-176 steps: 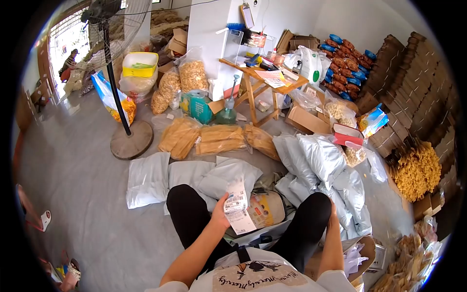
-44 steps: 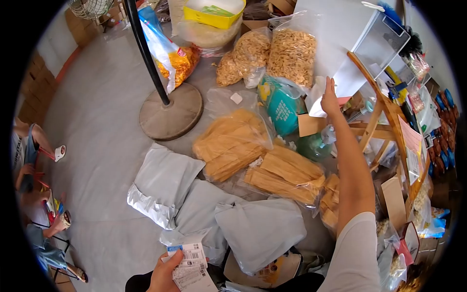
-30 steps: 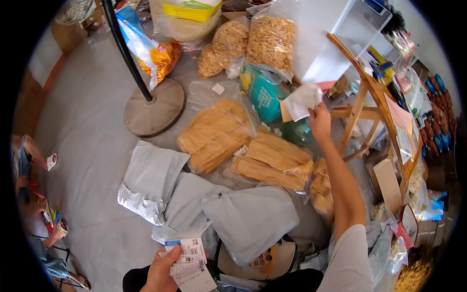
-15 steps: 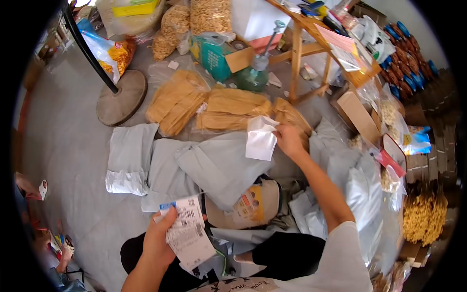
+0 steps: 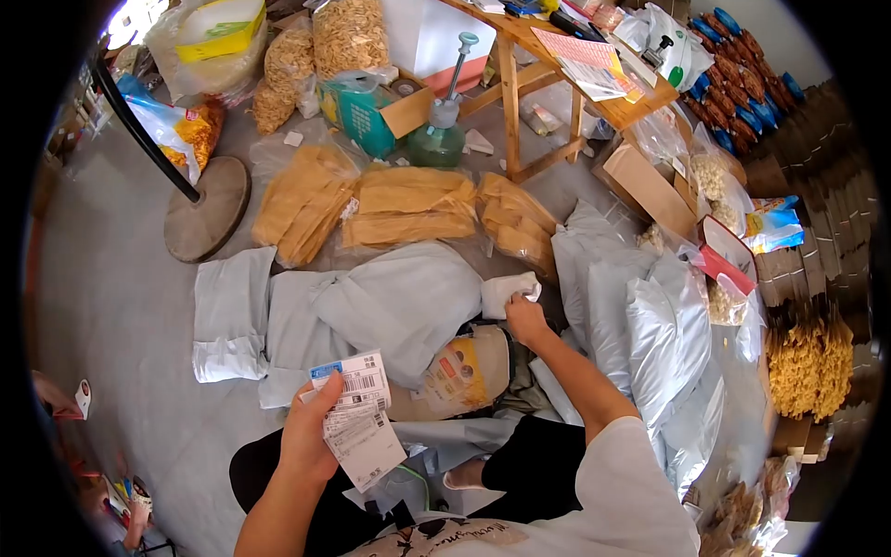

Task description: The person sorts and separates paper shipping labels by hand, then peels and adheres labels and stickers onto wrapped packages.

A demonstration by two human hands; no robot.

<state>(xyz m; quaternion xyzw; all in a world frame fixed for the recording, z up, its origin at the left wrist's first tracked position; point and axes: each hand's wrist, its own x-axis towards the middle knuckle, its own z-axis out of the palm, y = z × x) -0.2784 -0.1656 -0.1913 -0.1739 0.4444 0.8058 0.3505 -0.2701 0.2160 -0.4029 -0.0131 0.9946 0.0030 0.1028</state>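
My left hand [image 5: 311,429] is closed on a few printed shipping labels [image 5: 364,455] with barcodes, its thumb pressed on top. Ahead and to the right, my right hand [image 5: 526,317] pinches a folded white sheet of paper [image 5: 501,292]. That sheet is beside a grey mailing bag [image 5: 399,297] in the middle of the floor. Between my arms is an open beige container [image 5: 501,362] with a yellow and white printed packet [image 5: 459,371] over it. More grey mailing bags [image 5: 227,306] lie to the left.
Clear bags of flat tan sheets [image 5: 418,200] lie beyond the mailers. Silvery-grey packed bags [image 5: 668,325] are heaped on my right. Farther back stand a green spray bottle [image 5: 438,139], a wooden table [image 5: 640,102] and a pole on a round base [image 5: 212,209]. Another person's foot [image 5: 139,497] shows lower left.
My right hand has moved down and nearer me with the white sheet, which now looks more folded. The labels stay in my left hand. The whole view has shifted slightly.
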